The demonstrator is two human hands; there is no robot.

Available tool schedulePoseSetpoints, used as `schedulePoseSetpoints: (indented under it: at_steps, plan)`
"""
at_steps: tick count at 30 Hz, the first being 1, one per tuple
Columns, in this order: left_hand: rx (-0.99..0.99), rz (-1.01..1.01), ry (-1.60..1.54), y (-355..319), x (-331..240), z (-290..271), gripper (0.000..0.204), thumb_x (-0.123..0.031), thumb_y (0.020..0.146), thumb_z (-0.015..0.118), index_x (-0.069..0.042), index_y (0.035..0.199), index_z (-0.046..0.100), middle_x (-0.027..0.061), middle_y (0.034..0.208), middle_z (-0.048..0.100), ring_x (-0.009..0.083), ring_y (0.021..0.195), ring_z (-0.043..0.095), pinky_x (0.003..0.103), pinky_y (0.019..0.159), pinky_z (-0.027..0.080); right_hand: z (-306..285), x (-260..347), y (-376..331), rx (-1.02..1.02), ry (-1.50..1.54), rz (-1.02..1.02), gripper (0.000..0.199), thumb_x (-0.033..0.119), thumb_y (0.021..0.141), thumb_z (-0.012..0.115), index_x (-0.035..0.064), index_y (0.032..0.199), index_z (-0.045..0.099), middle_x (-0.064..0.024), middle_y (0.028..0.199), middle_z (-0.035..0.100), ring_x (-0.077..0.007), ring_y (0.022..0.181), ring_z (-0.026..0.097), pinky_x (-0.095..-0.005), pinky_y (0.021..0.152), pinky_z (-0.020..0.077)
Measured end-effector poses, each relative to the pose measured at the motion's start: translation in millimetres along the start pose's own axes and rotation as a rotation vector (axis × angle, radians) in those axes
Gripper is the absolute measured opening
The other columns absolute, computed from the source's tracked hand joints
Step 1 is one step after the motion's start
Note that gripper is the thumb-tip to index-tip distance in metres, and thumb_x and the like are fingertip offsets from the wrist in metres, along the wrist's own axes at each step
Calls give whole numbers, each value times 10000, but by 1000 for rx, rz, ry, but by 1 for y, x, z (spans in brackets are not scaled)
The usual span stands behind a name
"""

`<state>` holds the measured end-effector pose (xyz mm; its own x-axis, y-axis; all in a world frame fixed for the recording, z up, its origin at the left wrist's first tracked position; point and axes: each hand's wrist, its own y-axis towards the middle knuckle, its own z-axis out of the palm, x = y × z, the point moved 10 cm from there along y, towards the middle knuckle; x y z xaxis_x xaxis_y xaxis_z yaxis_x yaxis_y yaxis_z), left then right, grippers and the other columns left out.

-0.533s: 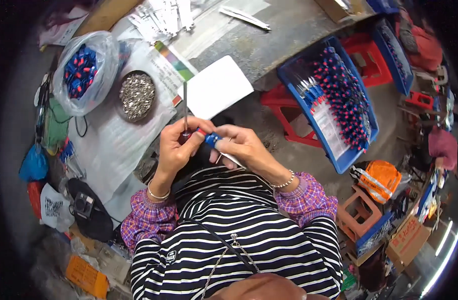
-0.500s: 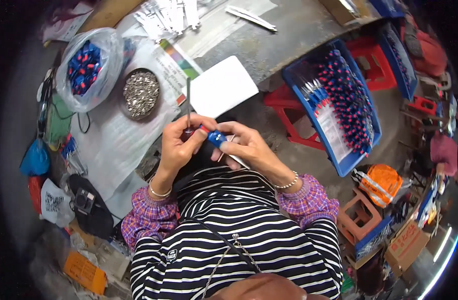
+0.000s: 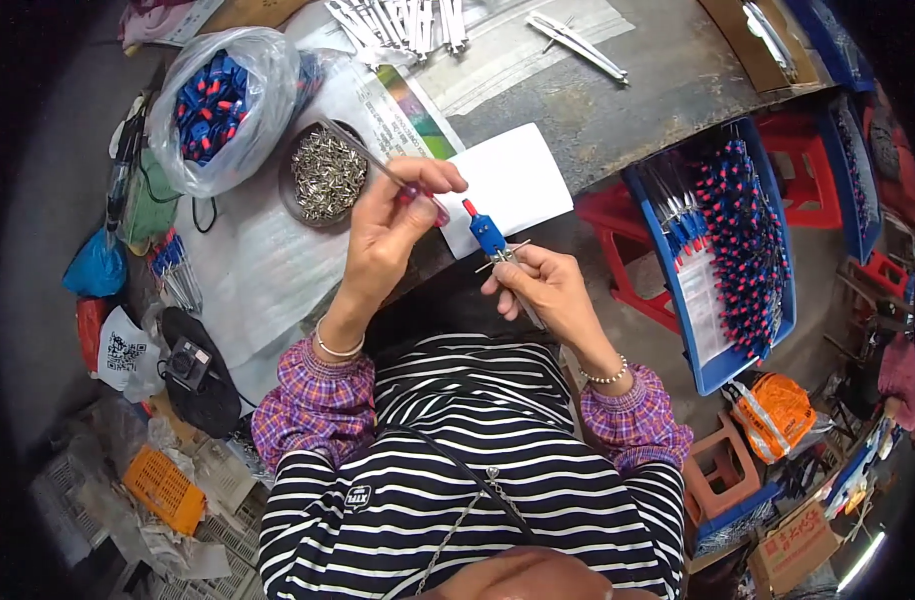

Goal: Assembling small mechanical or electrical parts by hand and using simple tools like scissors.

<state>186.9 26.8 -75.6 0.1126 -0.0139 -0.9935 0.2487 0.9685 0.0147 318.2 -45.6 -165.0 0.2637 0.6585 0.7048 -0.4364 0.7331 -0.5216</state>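
My left hand [image 3: 380,238] is closed around a screwdriver [image 3: 414,196] with a reddish translucent handle. Its metal shaft slants up and left over a dark round bowl [image 3: 290,200] of small shiny metal fasteners [image 3: 330,176]. To the right, my right hand [image 3: 544,288] pinches the metal part of a blue-handled metal tool [image 3: 489,236]. The tool's red tip points up and left, and thin metal arms stick out at its sides. A small gap separates the left fingers from the red tip. A white sheet [image 3: 518,175] lies on the table beyond both hands.
A clear plastic bag [image 3: 246,180] of blue-and-red parts stands beside the bowl. White-and-silver metal pieces [image 3: 578,47] lie at the table's far side. On the right, a blue tray [image 3: 713,378] of similar blue tools rests by red stools [image 3: 623,255]. An orange bag [image 3: 778,412] sits farther right.
My hands have moved apart. The left has tipped the screwdriver from upright toward the bowl. My right hand has shifted right, its grip now on the tool's metal part, with the blue handle exposed.
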Motion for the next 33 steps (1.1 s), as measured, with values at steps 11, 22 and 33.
schedulePoseSetpoints:
  at_steps: [11,22,33]
  plan:
    - [105,-57,358,-16,20,0,122,-10,923,465,2,1041,494,138,1009,553,207,960,555,333,891,430,4,-15,12,-22,-17,18,184,124,906,555,-52,949,585,-100,745,649,-58,483,525,-191,420,447]
    - [221,311,379,-19,-17,32,188,92,809,492,-2,971,473,184,926,566,278,870,585,411,852,460,6,-16,13,9,20,-2,185,124,909,546,-44,965,598,-75,745,647,-45,492,510,-184,428,435]
    - [209,304,348,-14,-13,36,126,63,844,497,-10,942,466,192,902,576,254,825,585,439,876,459,7,-15,14,16,66,-31,172,120,905,548,-42,896,602,-75,725,648,-46,479,504,-185,415,421]
